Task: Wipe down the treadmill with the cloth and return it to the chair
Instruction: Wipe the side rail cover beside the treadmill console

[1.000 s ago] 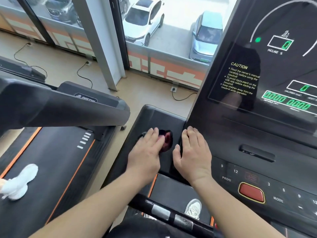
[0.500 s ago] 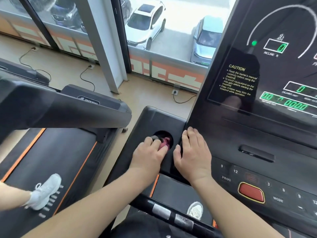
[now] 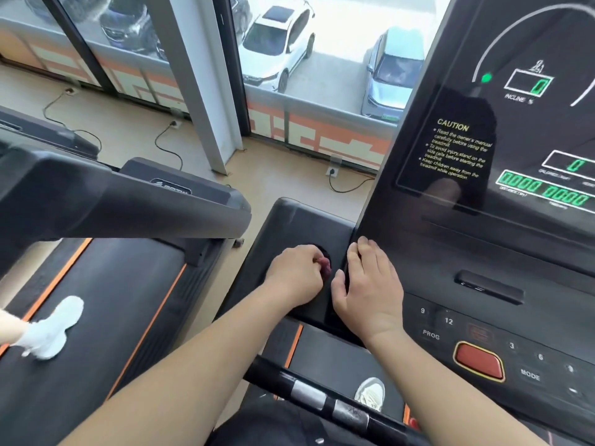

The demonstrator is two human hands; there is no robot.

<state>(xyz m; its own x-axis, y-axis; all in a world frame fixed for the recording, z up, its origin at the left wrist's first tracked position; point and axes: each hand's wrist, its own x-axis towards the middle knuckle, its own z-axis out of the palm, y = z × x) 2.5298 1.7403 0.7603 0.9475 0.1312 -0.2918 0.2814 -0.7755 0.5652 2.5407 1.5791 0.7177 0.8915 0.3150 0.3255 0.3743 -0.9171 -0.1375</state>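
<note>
item: cloth (image 3: 324, 264) — small, dark red, bunched into a wad
location: inside the round recess (image 3: 325, 251) of the treadmill console (image 3: 483, 252), left of the display
handling (judged): light, soft and limp; nothing to break; should crumple to the recess wall and grip more than slide
hold point (judged): anywhere on the wad; a whole-finger bunch suits pressing it round the recess
left hand (image 3: 294, 275): fingers curled over the cloth, gripping it — most of the fabric is hidden beneath
right hand (image 3: 370, 284): flat, fingers straight, resting on the console edge just beside the recess; holds nothing, clear of the cloth
chair: not in view
</note>
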